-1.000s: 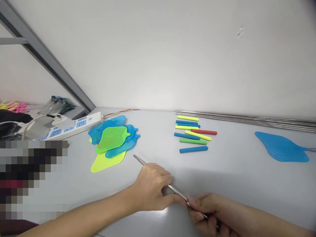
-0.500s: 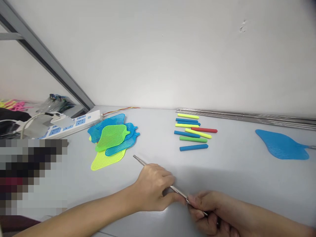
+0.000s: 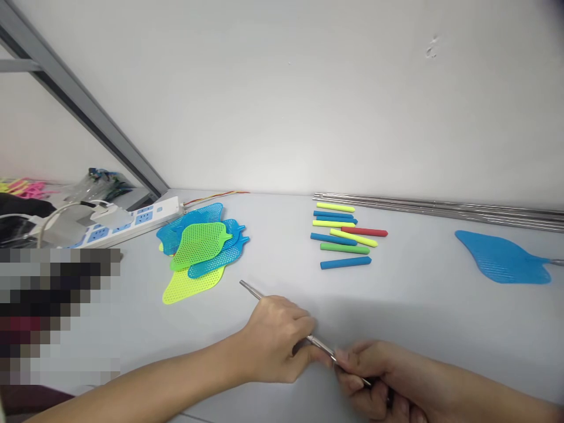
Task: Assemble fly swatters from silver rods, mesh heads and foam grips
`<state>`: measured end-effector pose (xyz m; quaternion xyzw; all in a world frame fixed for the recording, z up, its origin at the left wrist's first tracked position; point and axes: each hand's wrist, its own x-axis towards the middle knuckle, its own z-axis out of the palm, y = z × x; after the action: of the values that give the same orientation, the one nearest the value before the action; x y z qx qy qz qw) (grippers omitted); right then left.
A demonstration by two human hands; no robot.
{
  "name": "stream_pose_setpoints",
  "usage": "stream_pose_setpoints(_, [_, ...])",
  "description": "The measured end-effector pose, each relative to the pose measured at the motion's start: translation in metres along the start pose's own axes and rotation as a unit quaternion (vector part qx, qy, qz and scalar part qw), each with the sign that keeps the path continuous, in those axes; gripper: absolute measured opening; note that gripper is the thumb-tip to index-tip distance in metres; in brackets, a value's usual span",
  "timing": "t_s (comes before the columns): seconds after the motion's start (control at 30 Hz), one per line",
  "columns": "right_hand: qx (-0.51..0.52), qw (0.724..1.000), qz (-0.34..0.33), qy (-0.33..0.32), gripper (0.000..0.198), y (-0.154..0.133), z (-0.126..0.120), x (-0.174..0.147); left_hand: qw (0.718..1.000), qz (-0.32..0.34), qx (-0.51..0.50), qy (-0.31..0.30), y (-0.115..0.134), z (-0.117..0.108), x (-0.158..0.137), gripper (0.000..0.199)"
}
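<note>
Grey surface [image 3: 275, 235]: L hand [image 3: 279, 338] & R hand [image 3: 381, 373] both closed round metal rod [image 3: 321, 346], near ctr; mesh heads [image 3: 198, 245] L.

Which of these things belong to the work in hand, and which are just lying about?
Belongs, or likely does:
metal rod, in left hand and right hand
coloured sticks
piled mesh paddles
blue paddle at right
thin rods along the wall

Apparently just lying about:
power strip
coloured wires
</note>
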<state>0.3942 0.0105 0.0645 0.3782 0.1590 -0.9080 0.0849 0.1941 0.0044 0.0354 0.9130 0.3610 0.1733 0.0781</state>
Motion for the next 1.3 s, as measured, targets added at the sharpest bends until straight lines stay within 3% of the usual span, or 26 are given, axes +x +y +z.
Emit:
stream_pose_setpoints(0.8, [-0.045, 0.999, 0.001, 0.001, 0.033, 0.002, -0.003, 0.001, 0.999, 0.013, 0.004, -0.039, 0.005, 0.0, 0.001, 0.024])
stream_pose_setpoints(1.1, [-0.025, 0.993, -0.034, -0.108, 0.036, 0.001, -0.012, 0.008, 0.998, 0.009, -0.004, -0.063, -0.004, -0.019, 0.01, 0.039])
stream_pose_setpoints(1.3, [-0.02, 0.992, -0.039, -0.12, 0.034, -0.001, -0.012, 0.008, 0.995, 0.008, 0.009, -0.097, -0.009, -0.024, 0.011, 0.039])
